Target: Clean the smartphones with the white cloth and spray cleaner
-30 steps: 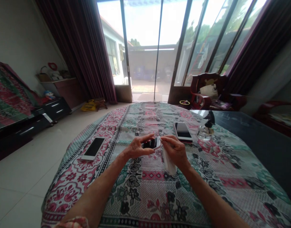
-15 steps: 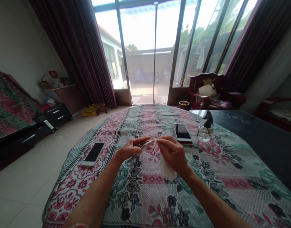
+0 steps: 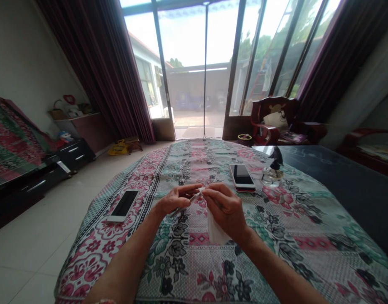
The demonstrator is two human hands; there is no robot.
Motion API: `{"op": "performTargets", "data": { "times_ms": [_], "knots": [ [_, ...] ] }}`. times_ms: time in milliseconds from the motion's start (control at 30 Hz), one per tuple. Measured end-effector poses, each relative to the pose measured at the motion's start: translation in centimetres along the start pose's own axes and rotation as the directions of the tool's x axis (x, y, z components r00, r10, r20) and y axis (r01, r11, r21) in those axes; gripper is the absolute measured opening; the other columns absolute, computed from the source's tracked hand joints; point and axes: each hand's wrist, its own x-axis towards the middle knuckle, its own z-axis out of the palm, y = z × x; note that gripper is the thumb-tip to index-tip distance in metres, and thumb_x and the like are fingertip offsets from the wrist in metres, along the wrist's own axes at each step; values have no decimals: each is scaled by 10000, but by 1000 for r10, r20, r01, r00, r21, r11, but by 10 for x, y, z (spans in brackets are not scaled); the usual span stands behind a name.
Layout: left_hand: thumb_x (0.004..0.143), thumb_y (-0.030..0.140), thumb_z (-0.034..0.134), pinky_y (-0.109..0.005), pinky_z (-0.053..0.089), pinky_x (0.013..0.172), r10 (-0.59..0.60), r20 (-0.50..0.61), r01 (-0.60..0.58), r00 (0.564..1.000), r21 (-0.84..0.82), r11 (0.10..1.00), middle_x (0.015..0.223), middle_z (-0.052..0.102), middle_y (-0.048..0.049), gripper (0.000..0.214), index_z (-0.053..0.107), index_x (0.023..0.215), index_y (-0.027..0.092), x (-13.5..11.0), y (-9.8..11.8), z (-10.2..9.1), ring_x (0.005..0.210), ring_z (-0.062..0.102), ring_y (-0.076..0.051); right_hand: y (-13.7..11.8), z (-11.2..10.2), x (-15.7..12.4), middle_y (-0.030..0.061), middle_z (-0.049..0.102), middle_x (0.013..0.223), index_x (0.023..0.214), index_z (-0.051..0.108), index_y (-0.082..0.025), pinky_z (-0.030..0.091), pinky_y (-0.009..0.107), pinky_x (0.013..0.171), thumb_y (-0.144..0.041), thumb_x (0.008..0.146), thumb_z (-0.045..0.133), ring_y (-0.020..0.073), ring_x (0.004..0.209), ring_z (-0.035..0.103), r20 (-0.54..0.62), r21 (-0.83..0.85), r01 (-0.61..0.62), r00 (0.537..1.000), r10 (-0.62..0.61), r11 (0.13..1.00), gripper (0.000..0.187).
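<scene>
My left hand [image 3: 173,199] grips a thin smartphone [image 3: 181,210] by its edges, tilted and held above the patterned cloth. Much of that phone is hidden by the fingers. In my right hand [image 3: 227,205] is a white tissue [image 3: 216,228], pinched at the top against the phone's near-right end while the rest hangs down below the palm. A white phone with a dark screen [image 3: 124,205] lies to the left of my hands. Another white phone [image 3: 242,176] lies to the right, on top of something with a reddish edge.
A floral cloth [image 3: 209,270] covers the table. A clear spray bottle with a black top [image 3: 272,172] stands at the right, beside a dark tabletop [image 3: 333,181]. Beyond are a wooden chair [image 3: 270,118], glass doors, purple curtains and, at left, a black drawer cabinet [image 3: 75,150].
The phone in my left hand has turned more edge-on. My right hand has shifted slightly left with the tissue, its fingertips still at the phone's end.
</scene>
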Motion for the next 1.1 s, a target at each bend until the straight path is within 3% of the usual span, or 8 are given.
{"op": "performTargets", "data": {
  "times_ms": [133, 367, 633, 900, 1100],
  "knots": [
    [556, 365, 820, -278, 471, 753, -23, -20, 23, 1000, 30, 999, 965, 709, -74, 788, 582, 1279, 159, 0, -1, -1, 882, 633, -235, -6, 0, 0, 43, 641, 917, 957, 695, -211, 531, 285, 738, -118, 860, 564, 135, 848, 617, 33, 34, 31, 999, -32, 999, 188],
    [579, 328, 802, -333, 457, 874, 6, 33, -5, 999, -33, 999, 1177, 662, -101, 726, 598, 1262, 193, 1, -2, -1, 1016, 623, -272, 19, -6, 1, 50, 658, 854, 897, 713, -202, 526, 306, 688, -159, 860, 576, 147, 775, 623, -27, -67, -48, 999, 46, 997, 148],
    [572, 325, 811, -288, 462, 792, -6, -19, 6, 1000, 16, 1000, 933, 716, -58, 743, 595, 1264, 161, -1, 2, 4, 895, 633, -230, -10, -1, 1, 34, 649, 926, 975, 699, -234, 538, 284, 739, -133, 867, 558, 129, 843, 623, 56, 34, 17, 998, -19, 999, 205],
    [585, 286, 793, -315, 462, 853, 1, 23, -1, 1000, -28, 1000, 1151, 673, -77, 691, 609, 1247, 211, 1, 0, 2, 1004, 624, -247, 16, -6, 1, 39, 662, 858, 914, 713, -206, 531, 291, 691, -142, 858, 567, 139, 779, 628, -22, -50, -33, 999, 32, 998, 169],
    [582, 339, 801, -313, 474, 830, -26, -27, 27, 999, 45, 999, 1079, 696, -82, 747, 584, 1277, 177, 0, 2, 4, 971, 627, -253, -8, -1, 1, 34, 654, 918, 974, 702, -239, 545, 298, 739, -146, 871, 550, 136, 838, 627, 50, 28, 0, 999, -1, 1000, 206]
  ]
}}
